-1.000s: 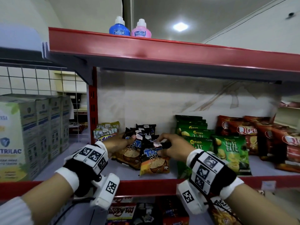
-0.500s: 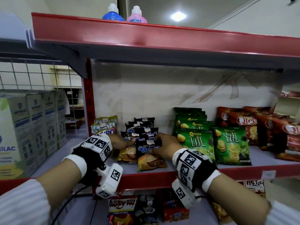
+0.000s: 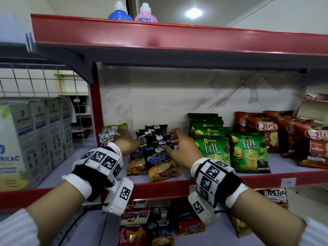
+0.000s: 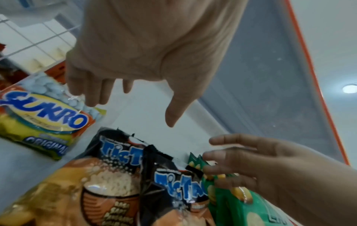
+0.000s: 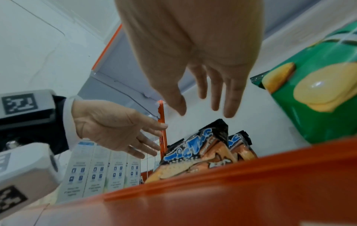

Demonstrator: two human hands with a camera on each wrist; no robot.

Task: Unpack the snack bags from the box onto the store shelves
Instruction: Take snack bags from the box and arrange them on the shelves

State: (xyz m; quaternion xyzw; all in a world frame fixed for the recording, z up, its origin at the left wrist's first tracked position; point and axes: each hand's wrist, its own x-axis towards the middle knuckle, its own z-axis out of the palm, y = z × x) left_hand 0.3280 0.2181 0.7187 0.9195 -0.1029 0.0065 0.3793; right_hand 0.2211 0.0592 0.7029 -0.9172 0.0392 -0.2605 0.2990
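Nearest the camera, both forearms reached toward the shelf, each wrist wrapped in a white-and-black band with square printed markers [image 3: 101, 159]. The left hand [image 3: 126, 143] was spread, fingers straight and apart, gripping nothing; in the left wrist view its fingertips hung above the shelf surface, clear of the packets. The right hand [image 3: 182, 150] was likewise loose, fingers extended and slightly fanned, with nothing in its grasp; whether its fingertips brushed the top of a packet could not be told.

Just beyond the red metal front lip of the middle shelf [image 3: 266, 180], between the two hands, stood the black-and-orange Tic Tac snack bags [image 3: 160, 165], several in a row leaning back one behind another on the pale grey shelf board. To their left lay a clear-and-yellow Sukro nut bag [image 4: 41, 117], close to the red upright post [image 3: 95, 103]. To their right stood the green Chitato Lite crisp bags [image 3: 248, 151], and farther right the dark red Qtela bags [image 3: 269, 128].

Left of the post, a row of tall white milk cartons [image 3: 33, 135] sat on the neighbouring shelf before a wire grid. Below the lip, more packets lay on the lower shelf, a red Happy Tos tortilla bag [image 3: 134, 221] among them. Highest and farthest, a blue bottle [image 3: 119, 13] and a pink bottle [image 3: 145, 15] stood on the top red shelf.
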